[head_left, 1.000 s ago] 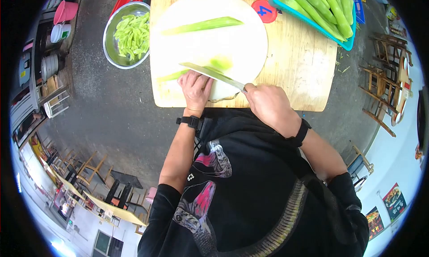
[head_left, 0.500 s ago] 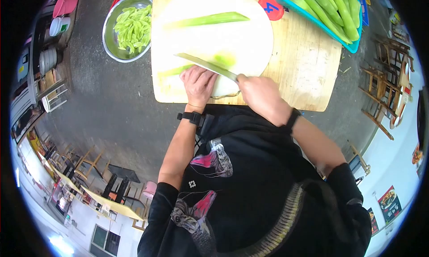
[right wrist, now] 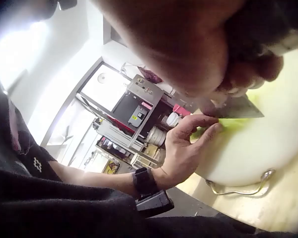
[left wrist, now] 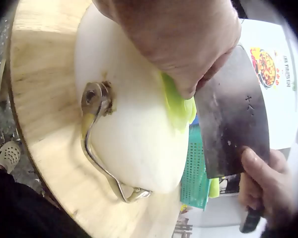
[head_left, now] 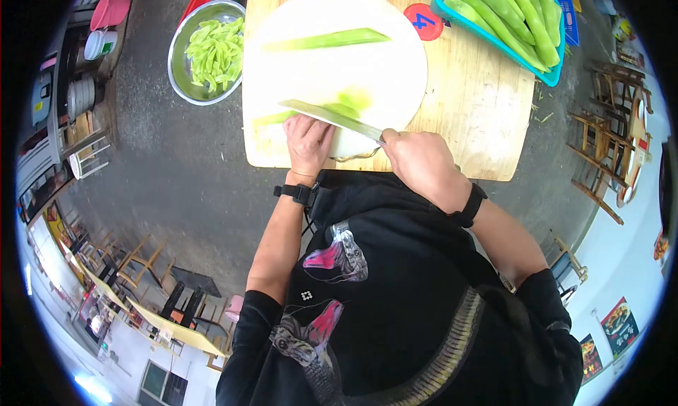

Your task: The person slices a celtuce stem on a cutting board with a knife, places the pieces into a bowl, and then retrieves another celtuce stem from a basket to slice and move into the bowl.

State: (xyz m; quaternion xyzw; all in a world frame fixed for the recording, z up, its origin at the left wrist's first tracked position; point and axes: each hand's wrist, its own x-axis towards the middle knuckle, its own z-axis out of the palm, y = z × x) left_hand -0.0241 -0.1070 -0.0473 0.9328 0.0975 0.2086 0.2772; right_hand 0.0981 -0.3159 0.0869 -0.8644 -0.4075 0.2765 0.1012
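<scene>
- Green stalk [head_left: 282,116]: pale green, peeled, long and thin; lies flat on the white round cutting board [head_left: 367,60], at the board's near-left edge. Cut end shows brighter green, slices piling just beside the blade.
- Left hand [head_left: 308,142]: fingers curled, pressing down on the stalk, fingertips [left wrist: 188,89] right against the flat of the cleaver. Stalk pokes out from under the hand toward the board's left side.
- Right hand [head_left: 418,162]: clenched round the handle of the cleaver [head_left: 332,116], off the board's near-right edge. Blade runs slantwise over the board's near part, edge down on the stalk, touching the left knuckles.
- Second stalk [head_left: 326,39]: same pale green, whole, lies across the far half of the board, well apart from both hands.
- Board sits on a wooden table [head_left: 480,109]; metal handle [left wrist: 97,148] at the board's near rim.
- Steel bowl [head_left: 185,35] of green slices left of the board, off the table.
- Blue basket [head_left: 508,18] of more stalks right of the board, far corner.
- Red tag [head_left: 422,21] marked 4 just beside the board's far-right rim.
</scene>
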